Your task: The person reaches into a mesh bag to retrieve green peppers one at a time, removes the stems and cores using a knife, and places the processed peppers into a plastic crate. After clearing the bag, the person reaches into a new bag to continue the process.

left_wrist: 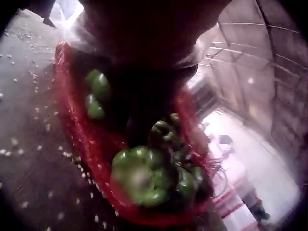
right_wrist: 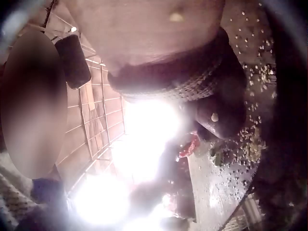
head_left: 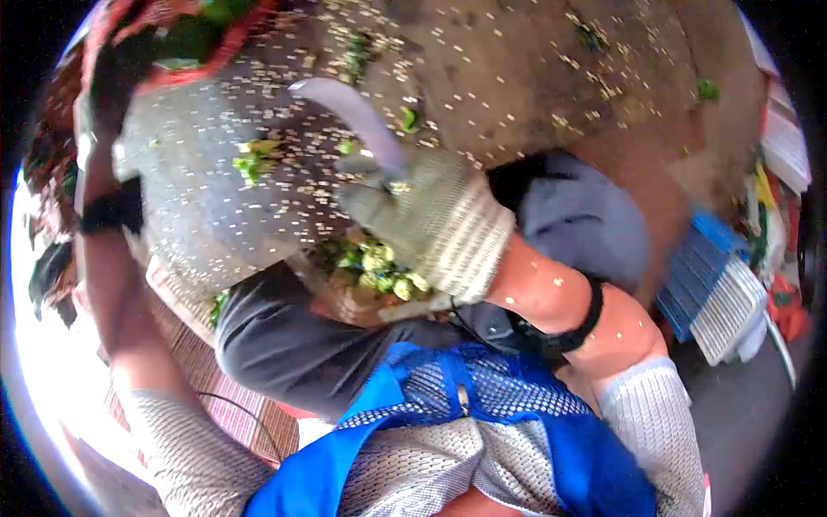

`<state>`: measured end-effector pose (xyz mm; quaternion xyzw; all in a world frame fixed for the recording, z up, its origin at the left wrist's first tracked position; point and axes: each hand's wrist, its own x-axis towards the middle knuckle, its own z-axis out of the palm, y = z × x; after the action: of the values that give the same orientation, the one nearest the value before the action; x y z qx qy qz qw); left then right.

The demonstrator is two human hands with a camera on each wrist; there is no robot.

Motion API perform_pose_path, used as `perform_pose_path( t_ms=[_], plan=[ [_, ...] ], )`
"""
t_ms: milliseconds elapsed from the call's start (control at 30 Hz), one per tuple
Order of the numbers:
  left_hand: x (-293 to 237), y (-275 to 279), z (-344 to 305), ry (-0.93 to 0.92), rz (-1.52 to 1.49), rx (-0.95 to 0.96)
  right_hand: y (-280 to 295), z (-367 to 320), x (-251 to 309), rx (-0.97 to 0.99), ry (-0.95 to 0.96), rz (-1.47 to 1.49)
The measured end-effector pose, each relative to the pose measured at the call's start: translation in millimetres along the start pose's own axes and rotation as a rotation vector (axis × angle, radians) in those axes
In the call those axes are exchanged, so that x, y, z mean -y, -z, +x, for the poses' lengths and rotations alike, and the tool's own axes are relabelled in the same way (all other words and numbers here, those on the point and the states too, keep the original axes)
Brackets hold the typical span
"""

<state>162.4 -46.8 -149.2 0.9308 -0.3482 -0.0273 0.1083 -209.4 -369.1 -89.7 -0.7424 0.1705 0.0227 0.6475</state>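
My right hand (head_left: 422, 207), in a knitted work glove, grips a knife with a curved blade (head_left: 353, 112) pointing away to the left over the seed-strewn surface. The handle is hidden in the glove. My left hand (head_left: 116, 77), dark and shadowed, reaches forward into a red mesh sack (head_left: 237, 39). In the left wrist view, dark fingers come down right at a green bell pepper (left_wrist: 139, 175); cannot tell whether they close round it. More green peppers (left_wrist: 98, 86) lie inside the sack.
Pale seeds and green scraps (head_left: 254, 159) litter the grey surface (head_left: 189, 207) before me. Pepper cores (head_left: 388, 271) are heaped beneath my right hand. To the right stand a blue crate (head_left: 702, 267) and a white slatted basket (head_left: 732, 314).
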Motion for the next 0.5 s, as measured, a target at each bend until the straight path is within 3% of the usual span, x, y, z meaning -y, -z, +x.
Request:
perform_pose_path(
  t_ms=[67,167,200,233,267,333,400,433,500],
  plan=[
    [-35,16,-36,0.022,-0.109,-0.003,3,0,4,0.021,0.057,0.13],
    [-125,15,-105,0.115,-0.517,0.122,6,-12,7,0.092,-0.093,-0.135],
    [-157,7,-127,0.169,-0.702,0.172,4,-15,7,0.092,-0.041,-0.076],
    [-205,4,-143,0.455,-1.059,0.153,9,-16,20,0.18,-0.236,-0.041],
    [-235,6,-147,0.413,-1.054,0.117,5,-19,21,0.18,-0.212,0.001],
    [-269,1,-140,0.242,-0.687,0.026,-3,-24,14,0.143,-0.146,0.076],
    [-285,-4,-123,0.014,0.054,-0.099,-10,-27,9,0.098,-0.071,0.1],
    [-293,4,-115,-0.195,0.219,-0.044,-12,-28,7,0.083,-0.045,0.087],
    [-287,-2,-109,0.1,-0.012,-0.001,-11,-24,8,0.075,-0.028,-0.033]
  ],
)
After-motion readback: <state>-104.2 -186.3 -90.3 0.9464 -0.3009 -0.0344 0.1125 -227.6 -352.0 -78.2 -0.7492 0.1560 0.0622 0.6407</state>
